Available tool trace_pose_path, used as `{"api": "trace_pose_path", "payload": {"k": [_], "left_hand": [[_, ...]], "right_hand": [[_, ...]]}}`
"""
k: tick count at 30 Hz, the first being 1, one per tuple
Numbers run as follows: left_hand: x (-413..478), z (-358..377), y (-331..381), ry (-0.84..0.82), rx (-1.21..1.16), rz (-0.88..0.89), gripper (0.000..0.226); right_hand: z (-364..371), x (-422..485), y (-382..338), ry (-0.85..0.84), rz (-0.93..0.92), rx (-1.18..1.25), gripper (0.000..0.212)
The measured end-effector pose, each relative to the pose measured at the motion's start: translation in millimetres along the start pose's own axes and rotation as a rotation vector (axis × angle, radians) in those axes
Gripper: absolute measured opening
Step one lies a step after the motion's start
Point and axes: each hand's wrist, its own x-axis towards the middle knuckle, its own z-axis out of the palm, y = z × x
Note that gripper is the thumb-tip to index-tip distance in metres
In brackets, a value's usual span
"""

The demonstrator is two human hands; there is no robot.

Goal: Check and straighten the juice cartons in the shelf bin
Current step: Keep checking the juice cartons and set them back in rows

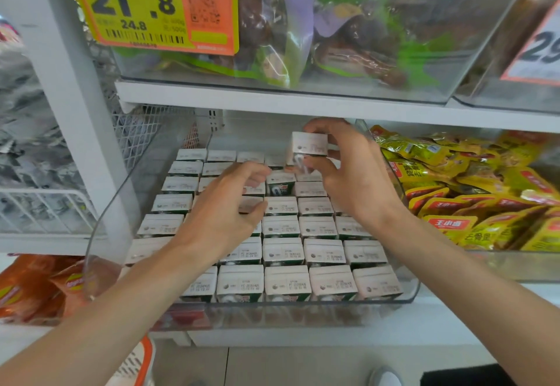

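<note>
Checking is the step in hand: the right hand [354,179] holds one carton [309,144] up above the back rows, thumb under it and fingers curled over its top and far side, so the hand is clamped on it. The wrist is bent back and the forearm reaches in from the lower right. The shelf [303,104] sits close over those knuckles.

The left hand [225,213] hangs palm down to the left of and nearer than the right, over the middle rows of cartons [285,251] packed upright in the bin [100,234]. Its fingers are loosely bent and its thumb lies by a carton top; whether it grips that carton or only touches it, I cannot tell. The two hands are apart.

Just below the held carton, between the hands, a low carton [280,185] shows its green face while its neighbours show pale tops, so that spot looks unsettled.

The next move likely calls for setting the held carton down squarely into its gap, with the left hand steadying the neighbours.
</note>
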Motion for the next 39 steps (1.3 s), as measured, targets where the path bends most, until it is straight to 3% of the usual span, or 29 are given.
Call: {"api": "trace_pose_path", "payload": {"k": [7, 16, 22, 27, 32, 35, 39], "left_hand": [[5, 6, -2, -0.05, 0.127, 0.066, 0.029], [18, 24, -5, -0.077, 0.355, 0.06, 0.042], [19, 27, -9, -0.075, 0.355, 0.063, 0.042], [20, 26, -11, 0.02, 0.294, 0.083, 0.032], [21, 27, -12, 0.039, 0.297, 0.098, 0.027], [20, 28, -13, 0.043, 0.301, 0.1, 0.025], [20, 27, -14, 0.046, 0.289, 0.103, 0.025]], "right_hand": [[6, 20, 7, 0.03, 0.091, -0.166, 0.032], [6, 48, 27, -0.072, 0.127, -0.252, 0.04], [19, 54, 37, -0.176, 0.157, -0.358, 0.044], [15, 60, 48, -0.265, 0.251, -0.288, 0.038], [9, 67, 53, -0.363, 0.138, -0.538, 0.052], [2, 71, 56, -0.434, 0.075, -0.717, 0.049], [-9, 79, 61, -0.488, 0.0, -0.765, 0.032]]}}
